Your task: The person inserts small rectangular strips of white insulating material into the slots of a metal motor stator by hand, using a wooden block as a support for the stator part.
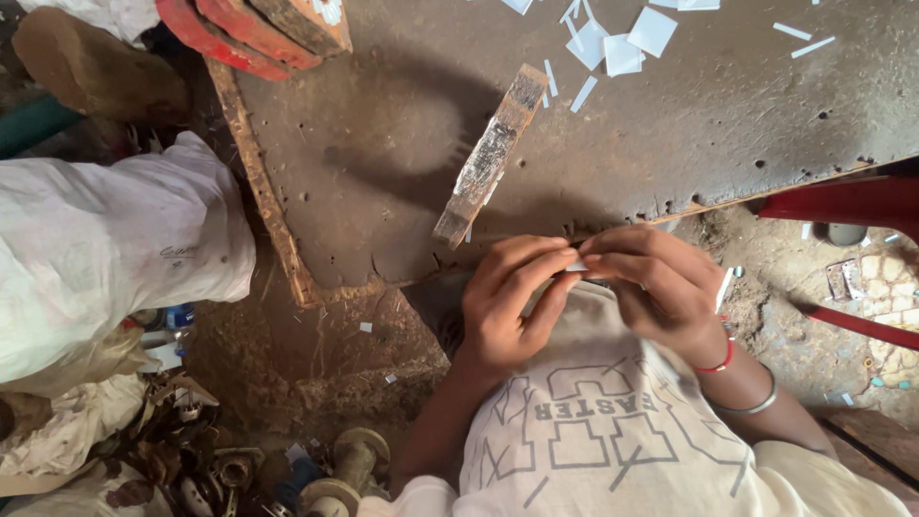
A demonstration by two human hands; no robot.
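My left hand [510,299] and my right hand [661,285] meet in front of my chest at the near edge of a worn brown board [383,144]. Together their fingertips pinch a small thin white piece [577,264], mostly hidden by the fingers. My right wrist wears a red band and a metal bangle. A weathered wooden bar [488,155] lies tilted on the board just beyond my hands. Several cut white pieces [622,43] are scattered at the board's far side.
A large white sack [105,239] lies at the left on the dirt floor. Metal parts and scrap [239,469] are piled at the lower left. Red plastic furniture legs [842,201] stand at the right. Red and wooden pieces [258,29] rest at the board's far left corner.
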